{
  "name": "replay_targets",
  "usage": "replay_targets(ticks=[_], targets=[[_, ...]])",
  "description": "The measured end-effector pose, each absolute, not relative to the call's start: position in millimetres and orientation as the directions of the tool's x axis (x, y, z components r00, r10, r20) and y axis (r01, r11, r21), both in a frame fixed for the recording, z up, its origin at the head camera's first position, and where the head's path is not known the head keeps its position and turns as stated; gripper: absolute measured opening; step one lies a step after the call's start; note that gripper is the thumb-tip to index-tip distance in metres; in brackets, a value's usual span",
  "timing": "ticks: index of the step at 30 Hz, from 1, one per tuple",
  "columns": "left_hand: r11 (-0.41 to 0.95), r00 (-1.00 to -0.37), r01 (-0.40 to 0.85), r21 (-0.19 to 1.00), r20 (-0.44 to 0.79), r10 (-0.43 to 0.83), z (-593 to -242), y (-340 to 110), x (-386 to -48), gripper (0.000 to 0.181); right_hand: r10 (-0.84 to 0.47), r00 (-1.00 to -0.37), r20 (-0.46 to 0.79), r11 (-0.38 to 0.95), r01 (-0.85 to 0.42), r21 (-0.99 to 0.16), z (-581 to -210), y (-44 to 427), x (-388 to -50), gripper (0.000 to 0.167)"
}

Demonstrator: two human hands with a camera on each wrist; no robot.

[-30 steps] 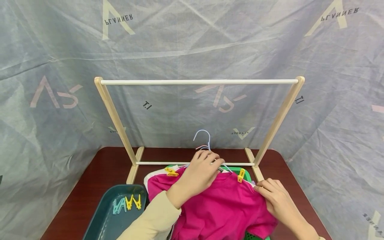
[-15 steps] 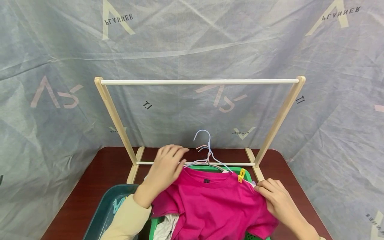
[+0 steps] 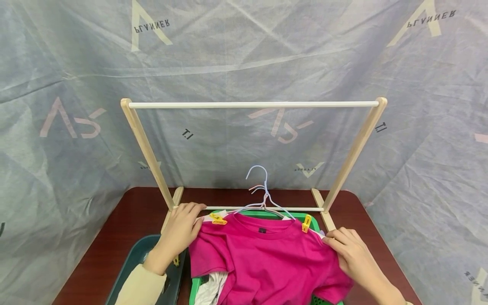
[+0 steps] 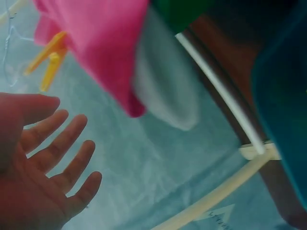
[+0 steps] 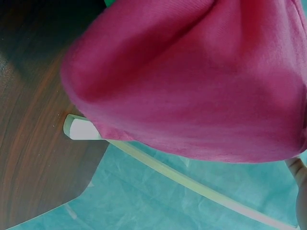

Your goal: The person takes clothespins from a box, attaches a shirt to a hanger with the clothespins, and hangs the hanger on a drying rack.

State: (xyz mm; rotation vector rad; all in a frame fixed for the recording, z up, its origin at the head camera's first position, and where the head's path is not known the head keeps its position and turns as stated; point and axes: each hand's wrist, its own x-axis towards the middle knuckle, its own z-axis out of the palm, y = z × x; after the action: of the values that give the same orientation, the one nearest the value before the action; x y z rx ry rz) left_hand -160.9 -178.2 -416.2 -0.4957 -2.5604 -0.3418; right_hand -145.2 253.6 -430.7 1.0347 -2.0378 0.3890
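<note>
The right hand pinches the end of the magenta shirt's shoulder between thumb and fingertips, at about 3 o'clock from the middle of the shirt; the left hand grasps nothing, its fingers spread just beside the opposite shoulder, between 9 and 10 o'clock. The shirt lies over the green basket, its collar toward 12 o'clock, with a yellow peg at 10 o'clock and another yellow peg between 1 and 2. The step in hand looks like settling the pegged shoulders on the hanger; the next move seems to call for the left fingers to close on the white edge beside the nearer peg without knocking it. The hanger's pale blue hook stands at 12 o'clock, near other hooks that could snag. Behind it the rack's lower bar runs close along the basket's far rim, while free air lies between hook and top bar. The dark tray at 9 o'clock crowds the left forearm; toward 3, the table edge passes just beyond the right hand.
</note>
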Motion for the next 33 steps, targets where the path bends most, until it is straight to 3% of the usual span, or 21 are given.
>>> replay_targets(ticks=[14,33], targets=[[0.905,-0.86,0.383,0.185,0.428,0.277,-439,-181,-159,0.023,-0.527,-0.349,0.775,0.619,-0.782,0.07,-431,254,-145,0.043],[0.905,-0.835,0.391,0.164,0.477,0.274,-451,-180,-165,0.006,-0.519,-0.367,0.772,0.643,-0.763,0.07,-435,254,-143,0.041]])
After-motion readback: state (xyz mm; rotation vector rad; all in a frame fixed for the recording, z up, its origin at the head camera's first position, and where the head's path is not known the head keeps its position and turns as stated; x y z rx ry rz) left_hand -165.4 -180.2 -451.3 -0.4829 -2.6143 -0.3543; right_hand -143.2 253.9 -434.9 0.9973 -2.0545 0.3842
